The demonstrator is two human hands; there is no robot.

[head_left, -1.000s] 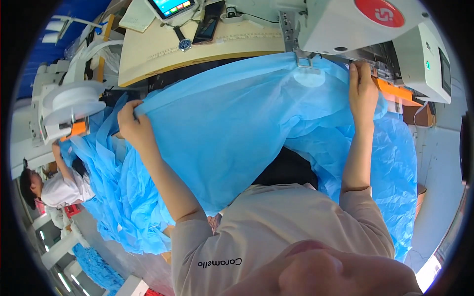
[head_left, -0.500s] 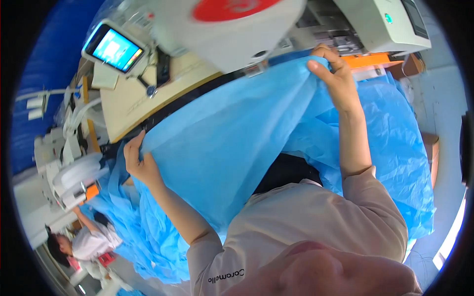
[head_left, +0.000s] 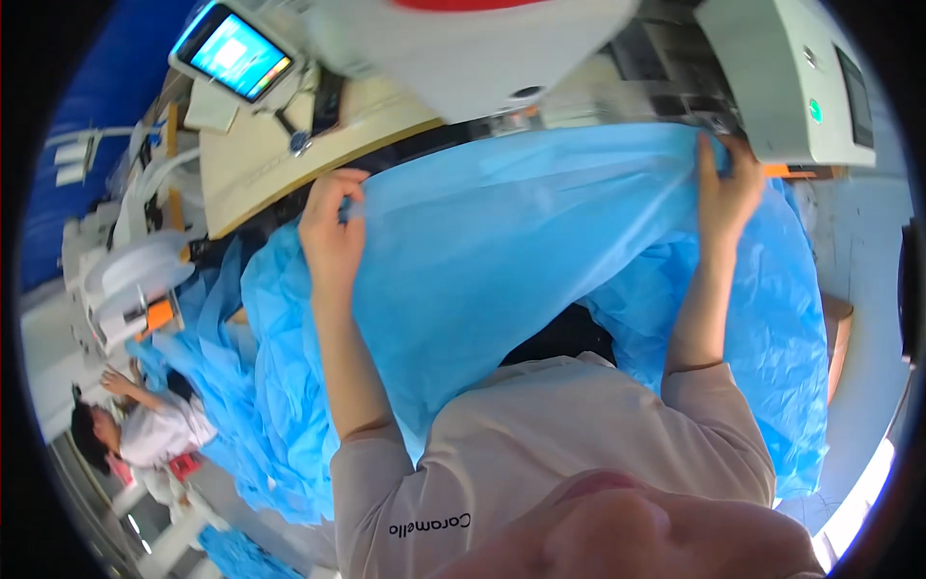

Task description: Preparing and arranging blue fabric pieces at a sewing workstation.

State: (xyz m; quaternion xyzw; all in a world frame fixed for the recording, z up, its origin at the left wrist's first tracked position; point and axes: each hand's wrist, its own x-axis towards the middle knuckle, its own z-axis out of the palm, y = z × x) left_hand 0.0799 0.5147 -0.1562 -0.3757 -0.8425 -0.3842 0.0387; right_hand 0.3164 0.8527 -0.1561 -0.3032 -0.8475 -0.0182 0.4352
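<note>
A thin blue fabric sheet (head_left: 502, 222) stretches between my two hands, its far edge drawn nearly straight below the sewing machine head (head_left: 482, 68). At its left corner, my left hand (head_left: 333, 227) is closed on the edge, fingers curled. My right hand (head_left: 728, 193) pinches the right end of that edge, close to the machine bed, with the thumb on the near side. The sheet's near part hangs down over my lap. Part of my right hand's fingers is hidden behind the fabric.
A lit control screen (head_left: 236, 53) stands over the tan tabletop (head_left: 280, 164) at the far left. At the far right is a white machine box (head_left: 796, 87) with a green light. More blue fabric (head_left: 772, 357) is heaped on both sides. A co-worker (head_left: 159, 425) sits at the left.
My left hand has moved right and away from me. My right hand has moved right and slightly nearer, and the fabric's far edge now runs straighter. The whole view has also shifted.
</note>
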